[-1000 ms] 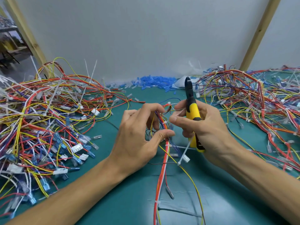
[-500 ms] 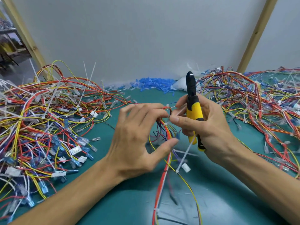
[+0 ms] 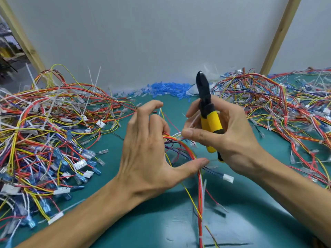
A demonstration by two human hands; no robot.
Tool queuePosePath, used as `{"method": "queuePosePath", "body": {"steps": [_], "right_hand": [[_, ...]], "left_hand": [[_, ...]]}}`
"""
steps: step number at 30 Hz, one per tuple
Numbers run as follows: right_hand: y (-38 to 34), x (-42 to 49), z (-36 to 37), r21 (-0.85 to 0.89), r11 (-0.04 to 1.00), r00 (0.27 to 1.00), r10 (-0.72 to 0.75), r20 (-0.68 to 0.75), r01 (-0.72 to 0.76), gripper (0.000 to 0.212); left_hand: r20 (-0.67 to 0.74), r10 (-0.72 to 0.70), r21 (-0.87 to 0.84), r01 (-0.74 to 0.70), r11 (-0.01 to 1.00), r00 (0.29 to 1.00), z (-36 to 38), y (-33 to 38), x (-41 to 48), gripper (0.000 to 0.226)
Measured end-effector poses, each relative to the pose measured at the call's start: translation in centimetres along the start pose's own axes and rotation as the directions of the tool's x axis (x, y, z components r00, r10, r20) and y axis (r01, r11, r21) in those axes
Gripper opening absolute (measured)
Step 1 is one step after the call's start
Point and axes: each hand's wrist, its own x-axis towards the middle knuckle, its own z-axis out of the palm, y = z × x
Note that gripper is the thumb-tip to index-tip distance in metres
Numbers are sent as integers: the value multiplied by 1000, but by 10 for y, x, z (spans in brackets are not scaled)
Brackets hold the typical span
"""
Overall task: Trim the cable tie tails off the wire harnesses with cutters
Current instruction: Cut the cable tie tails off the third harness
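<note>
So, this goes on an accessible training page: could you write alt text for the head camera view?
A person's right hand grips yellow-handled cutters, tips up, beside the left hand, which holds a wire harness above a teal table. A tangled left pile and right pile of harnesses flank them.

Bare forearms (image 3: 80,217), bare left hand (image 3: 148,154), right hand (image 3: 231,140).

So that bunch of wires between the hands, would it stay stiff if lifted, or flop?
Probably floppy: the wire harness arcs out of the left hand and droops to the green mat. Likely light, as a few fingers hold it up. Its loose white connector could snag.
</note>
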Motion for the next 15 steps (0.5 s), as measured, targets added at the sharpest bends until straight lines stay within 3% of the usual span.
{"method": "queuePosePath", "body": {"steps": [5,15], "right_hand": [[5,-2,8,-12,1000,999,22,37,-22,31],[8,4,1,17,999,963,34,-268,-30,37]], "left_hand": [[50,14,-87,-9,996,999,6,0,-3,48],[48,-24,79,20,997,999,4,-3,0,38]]}}
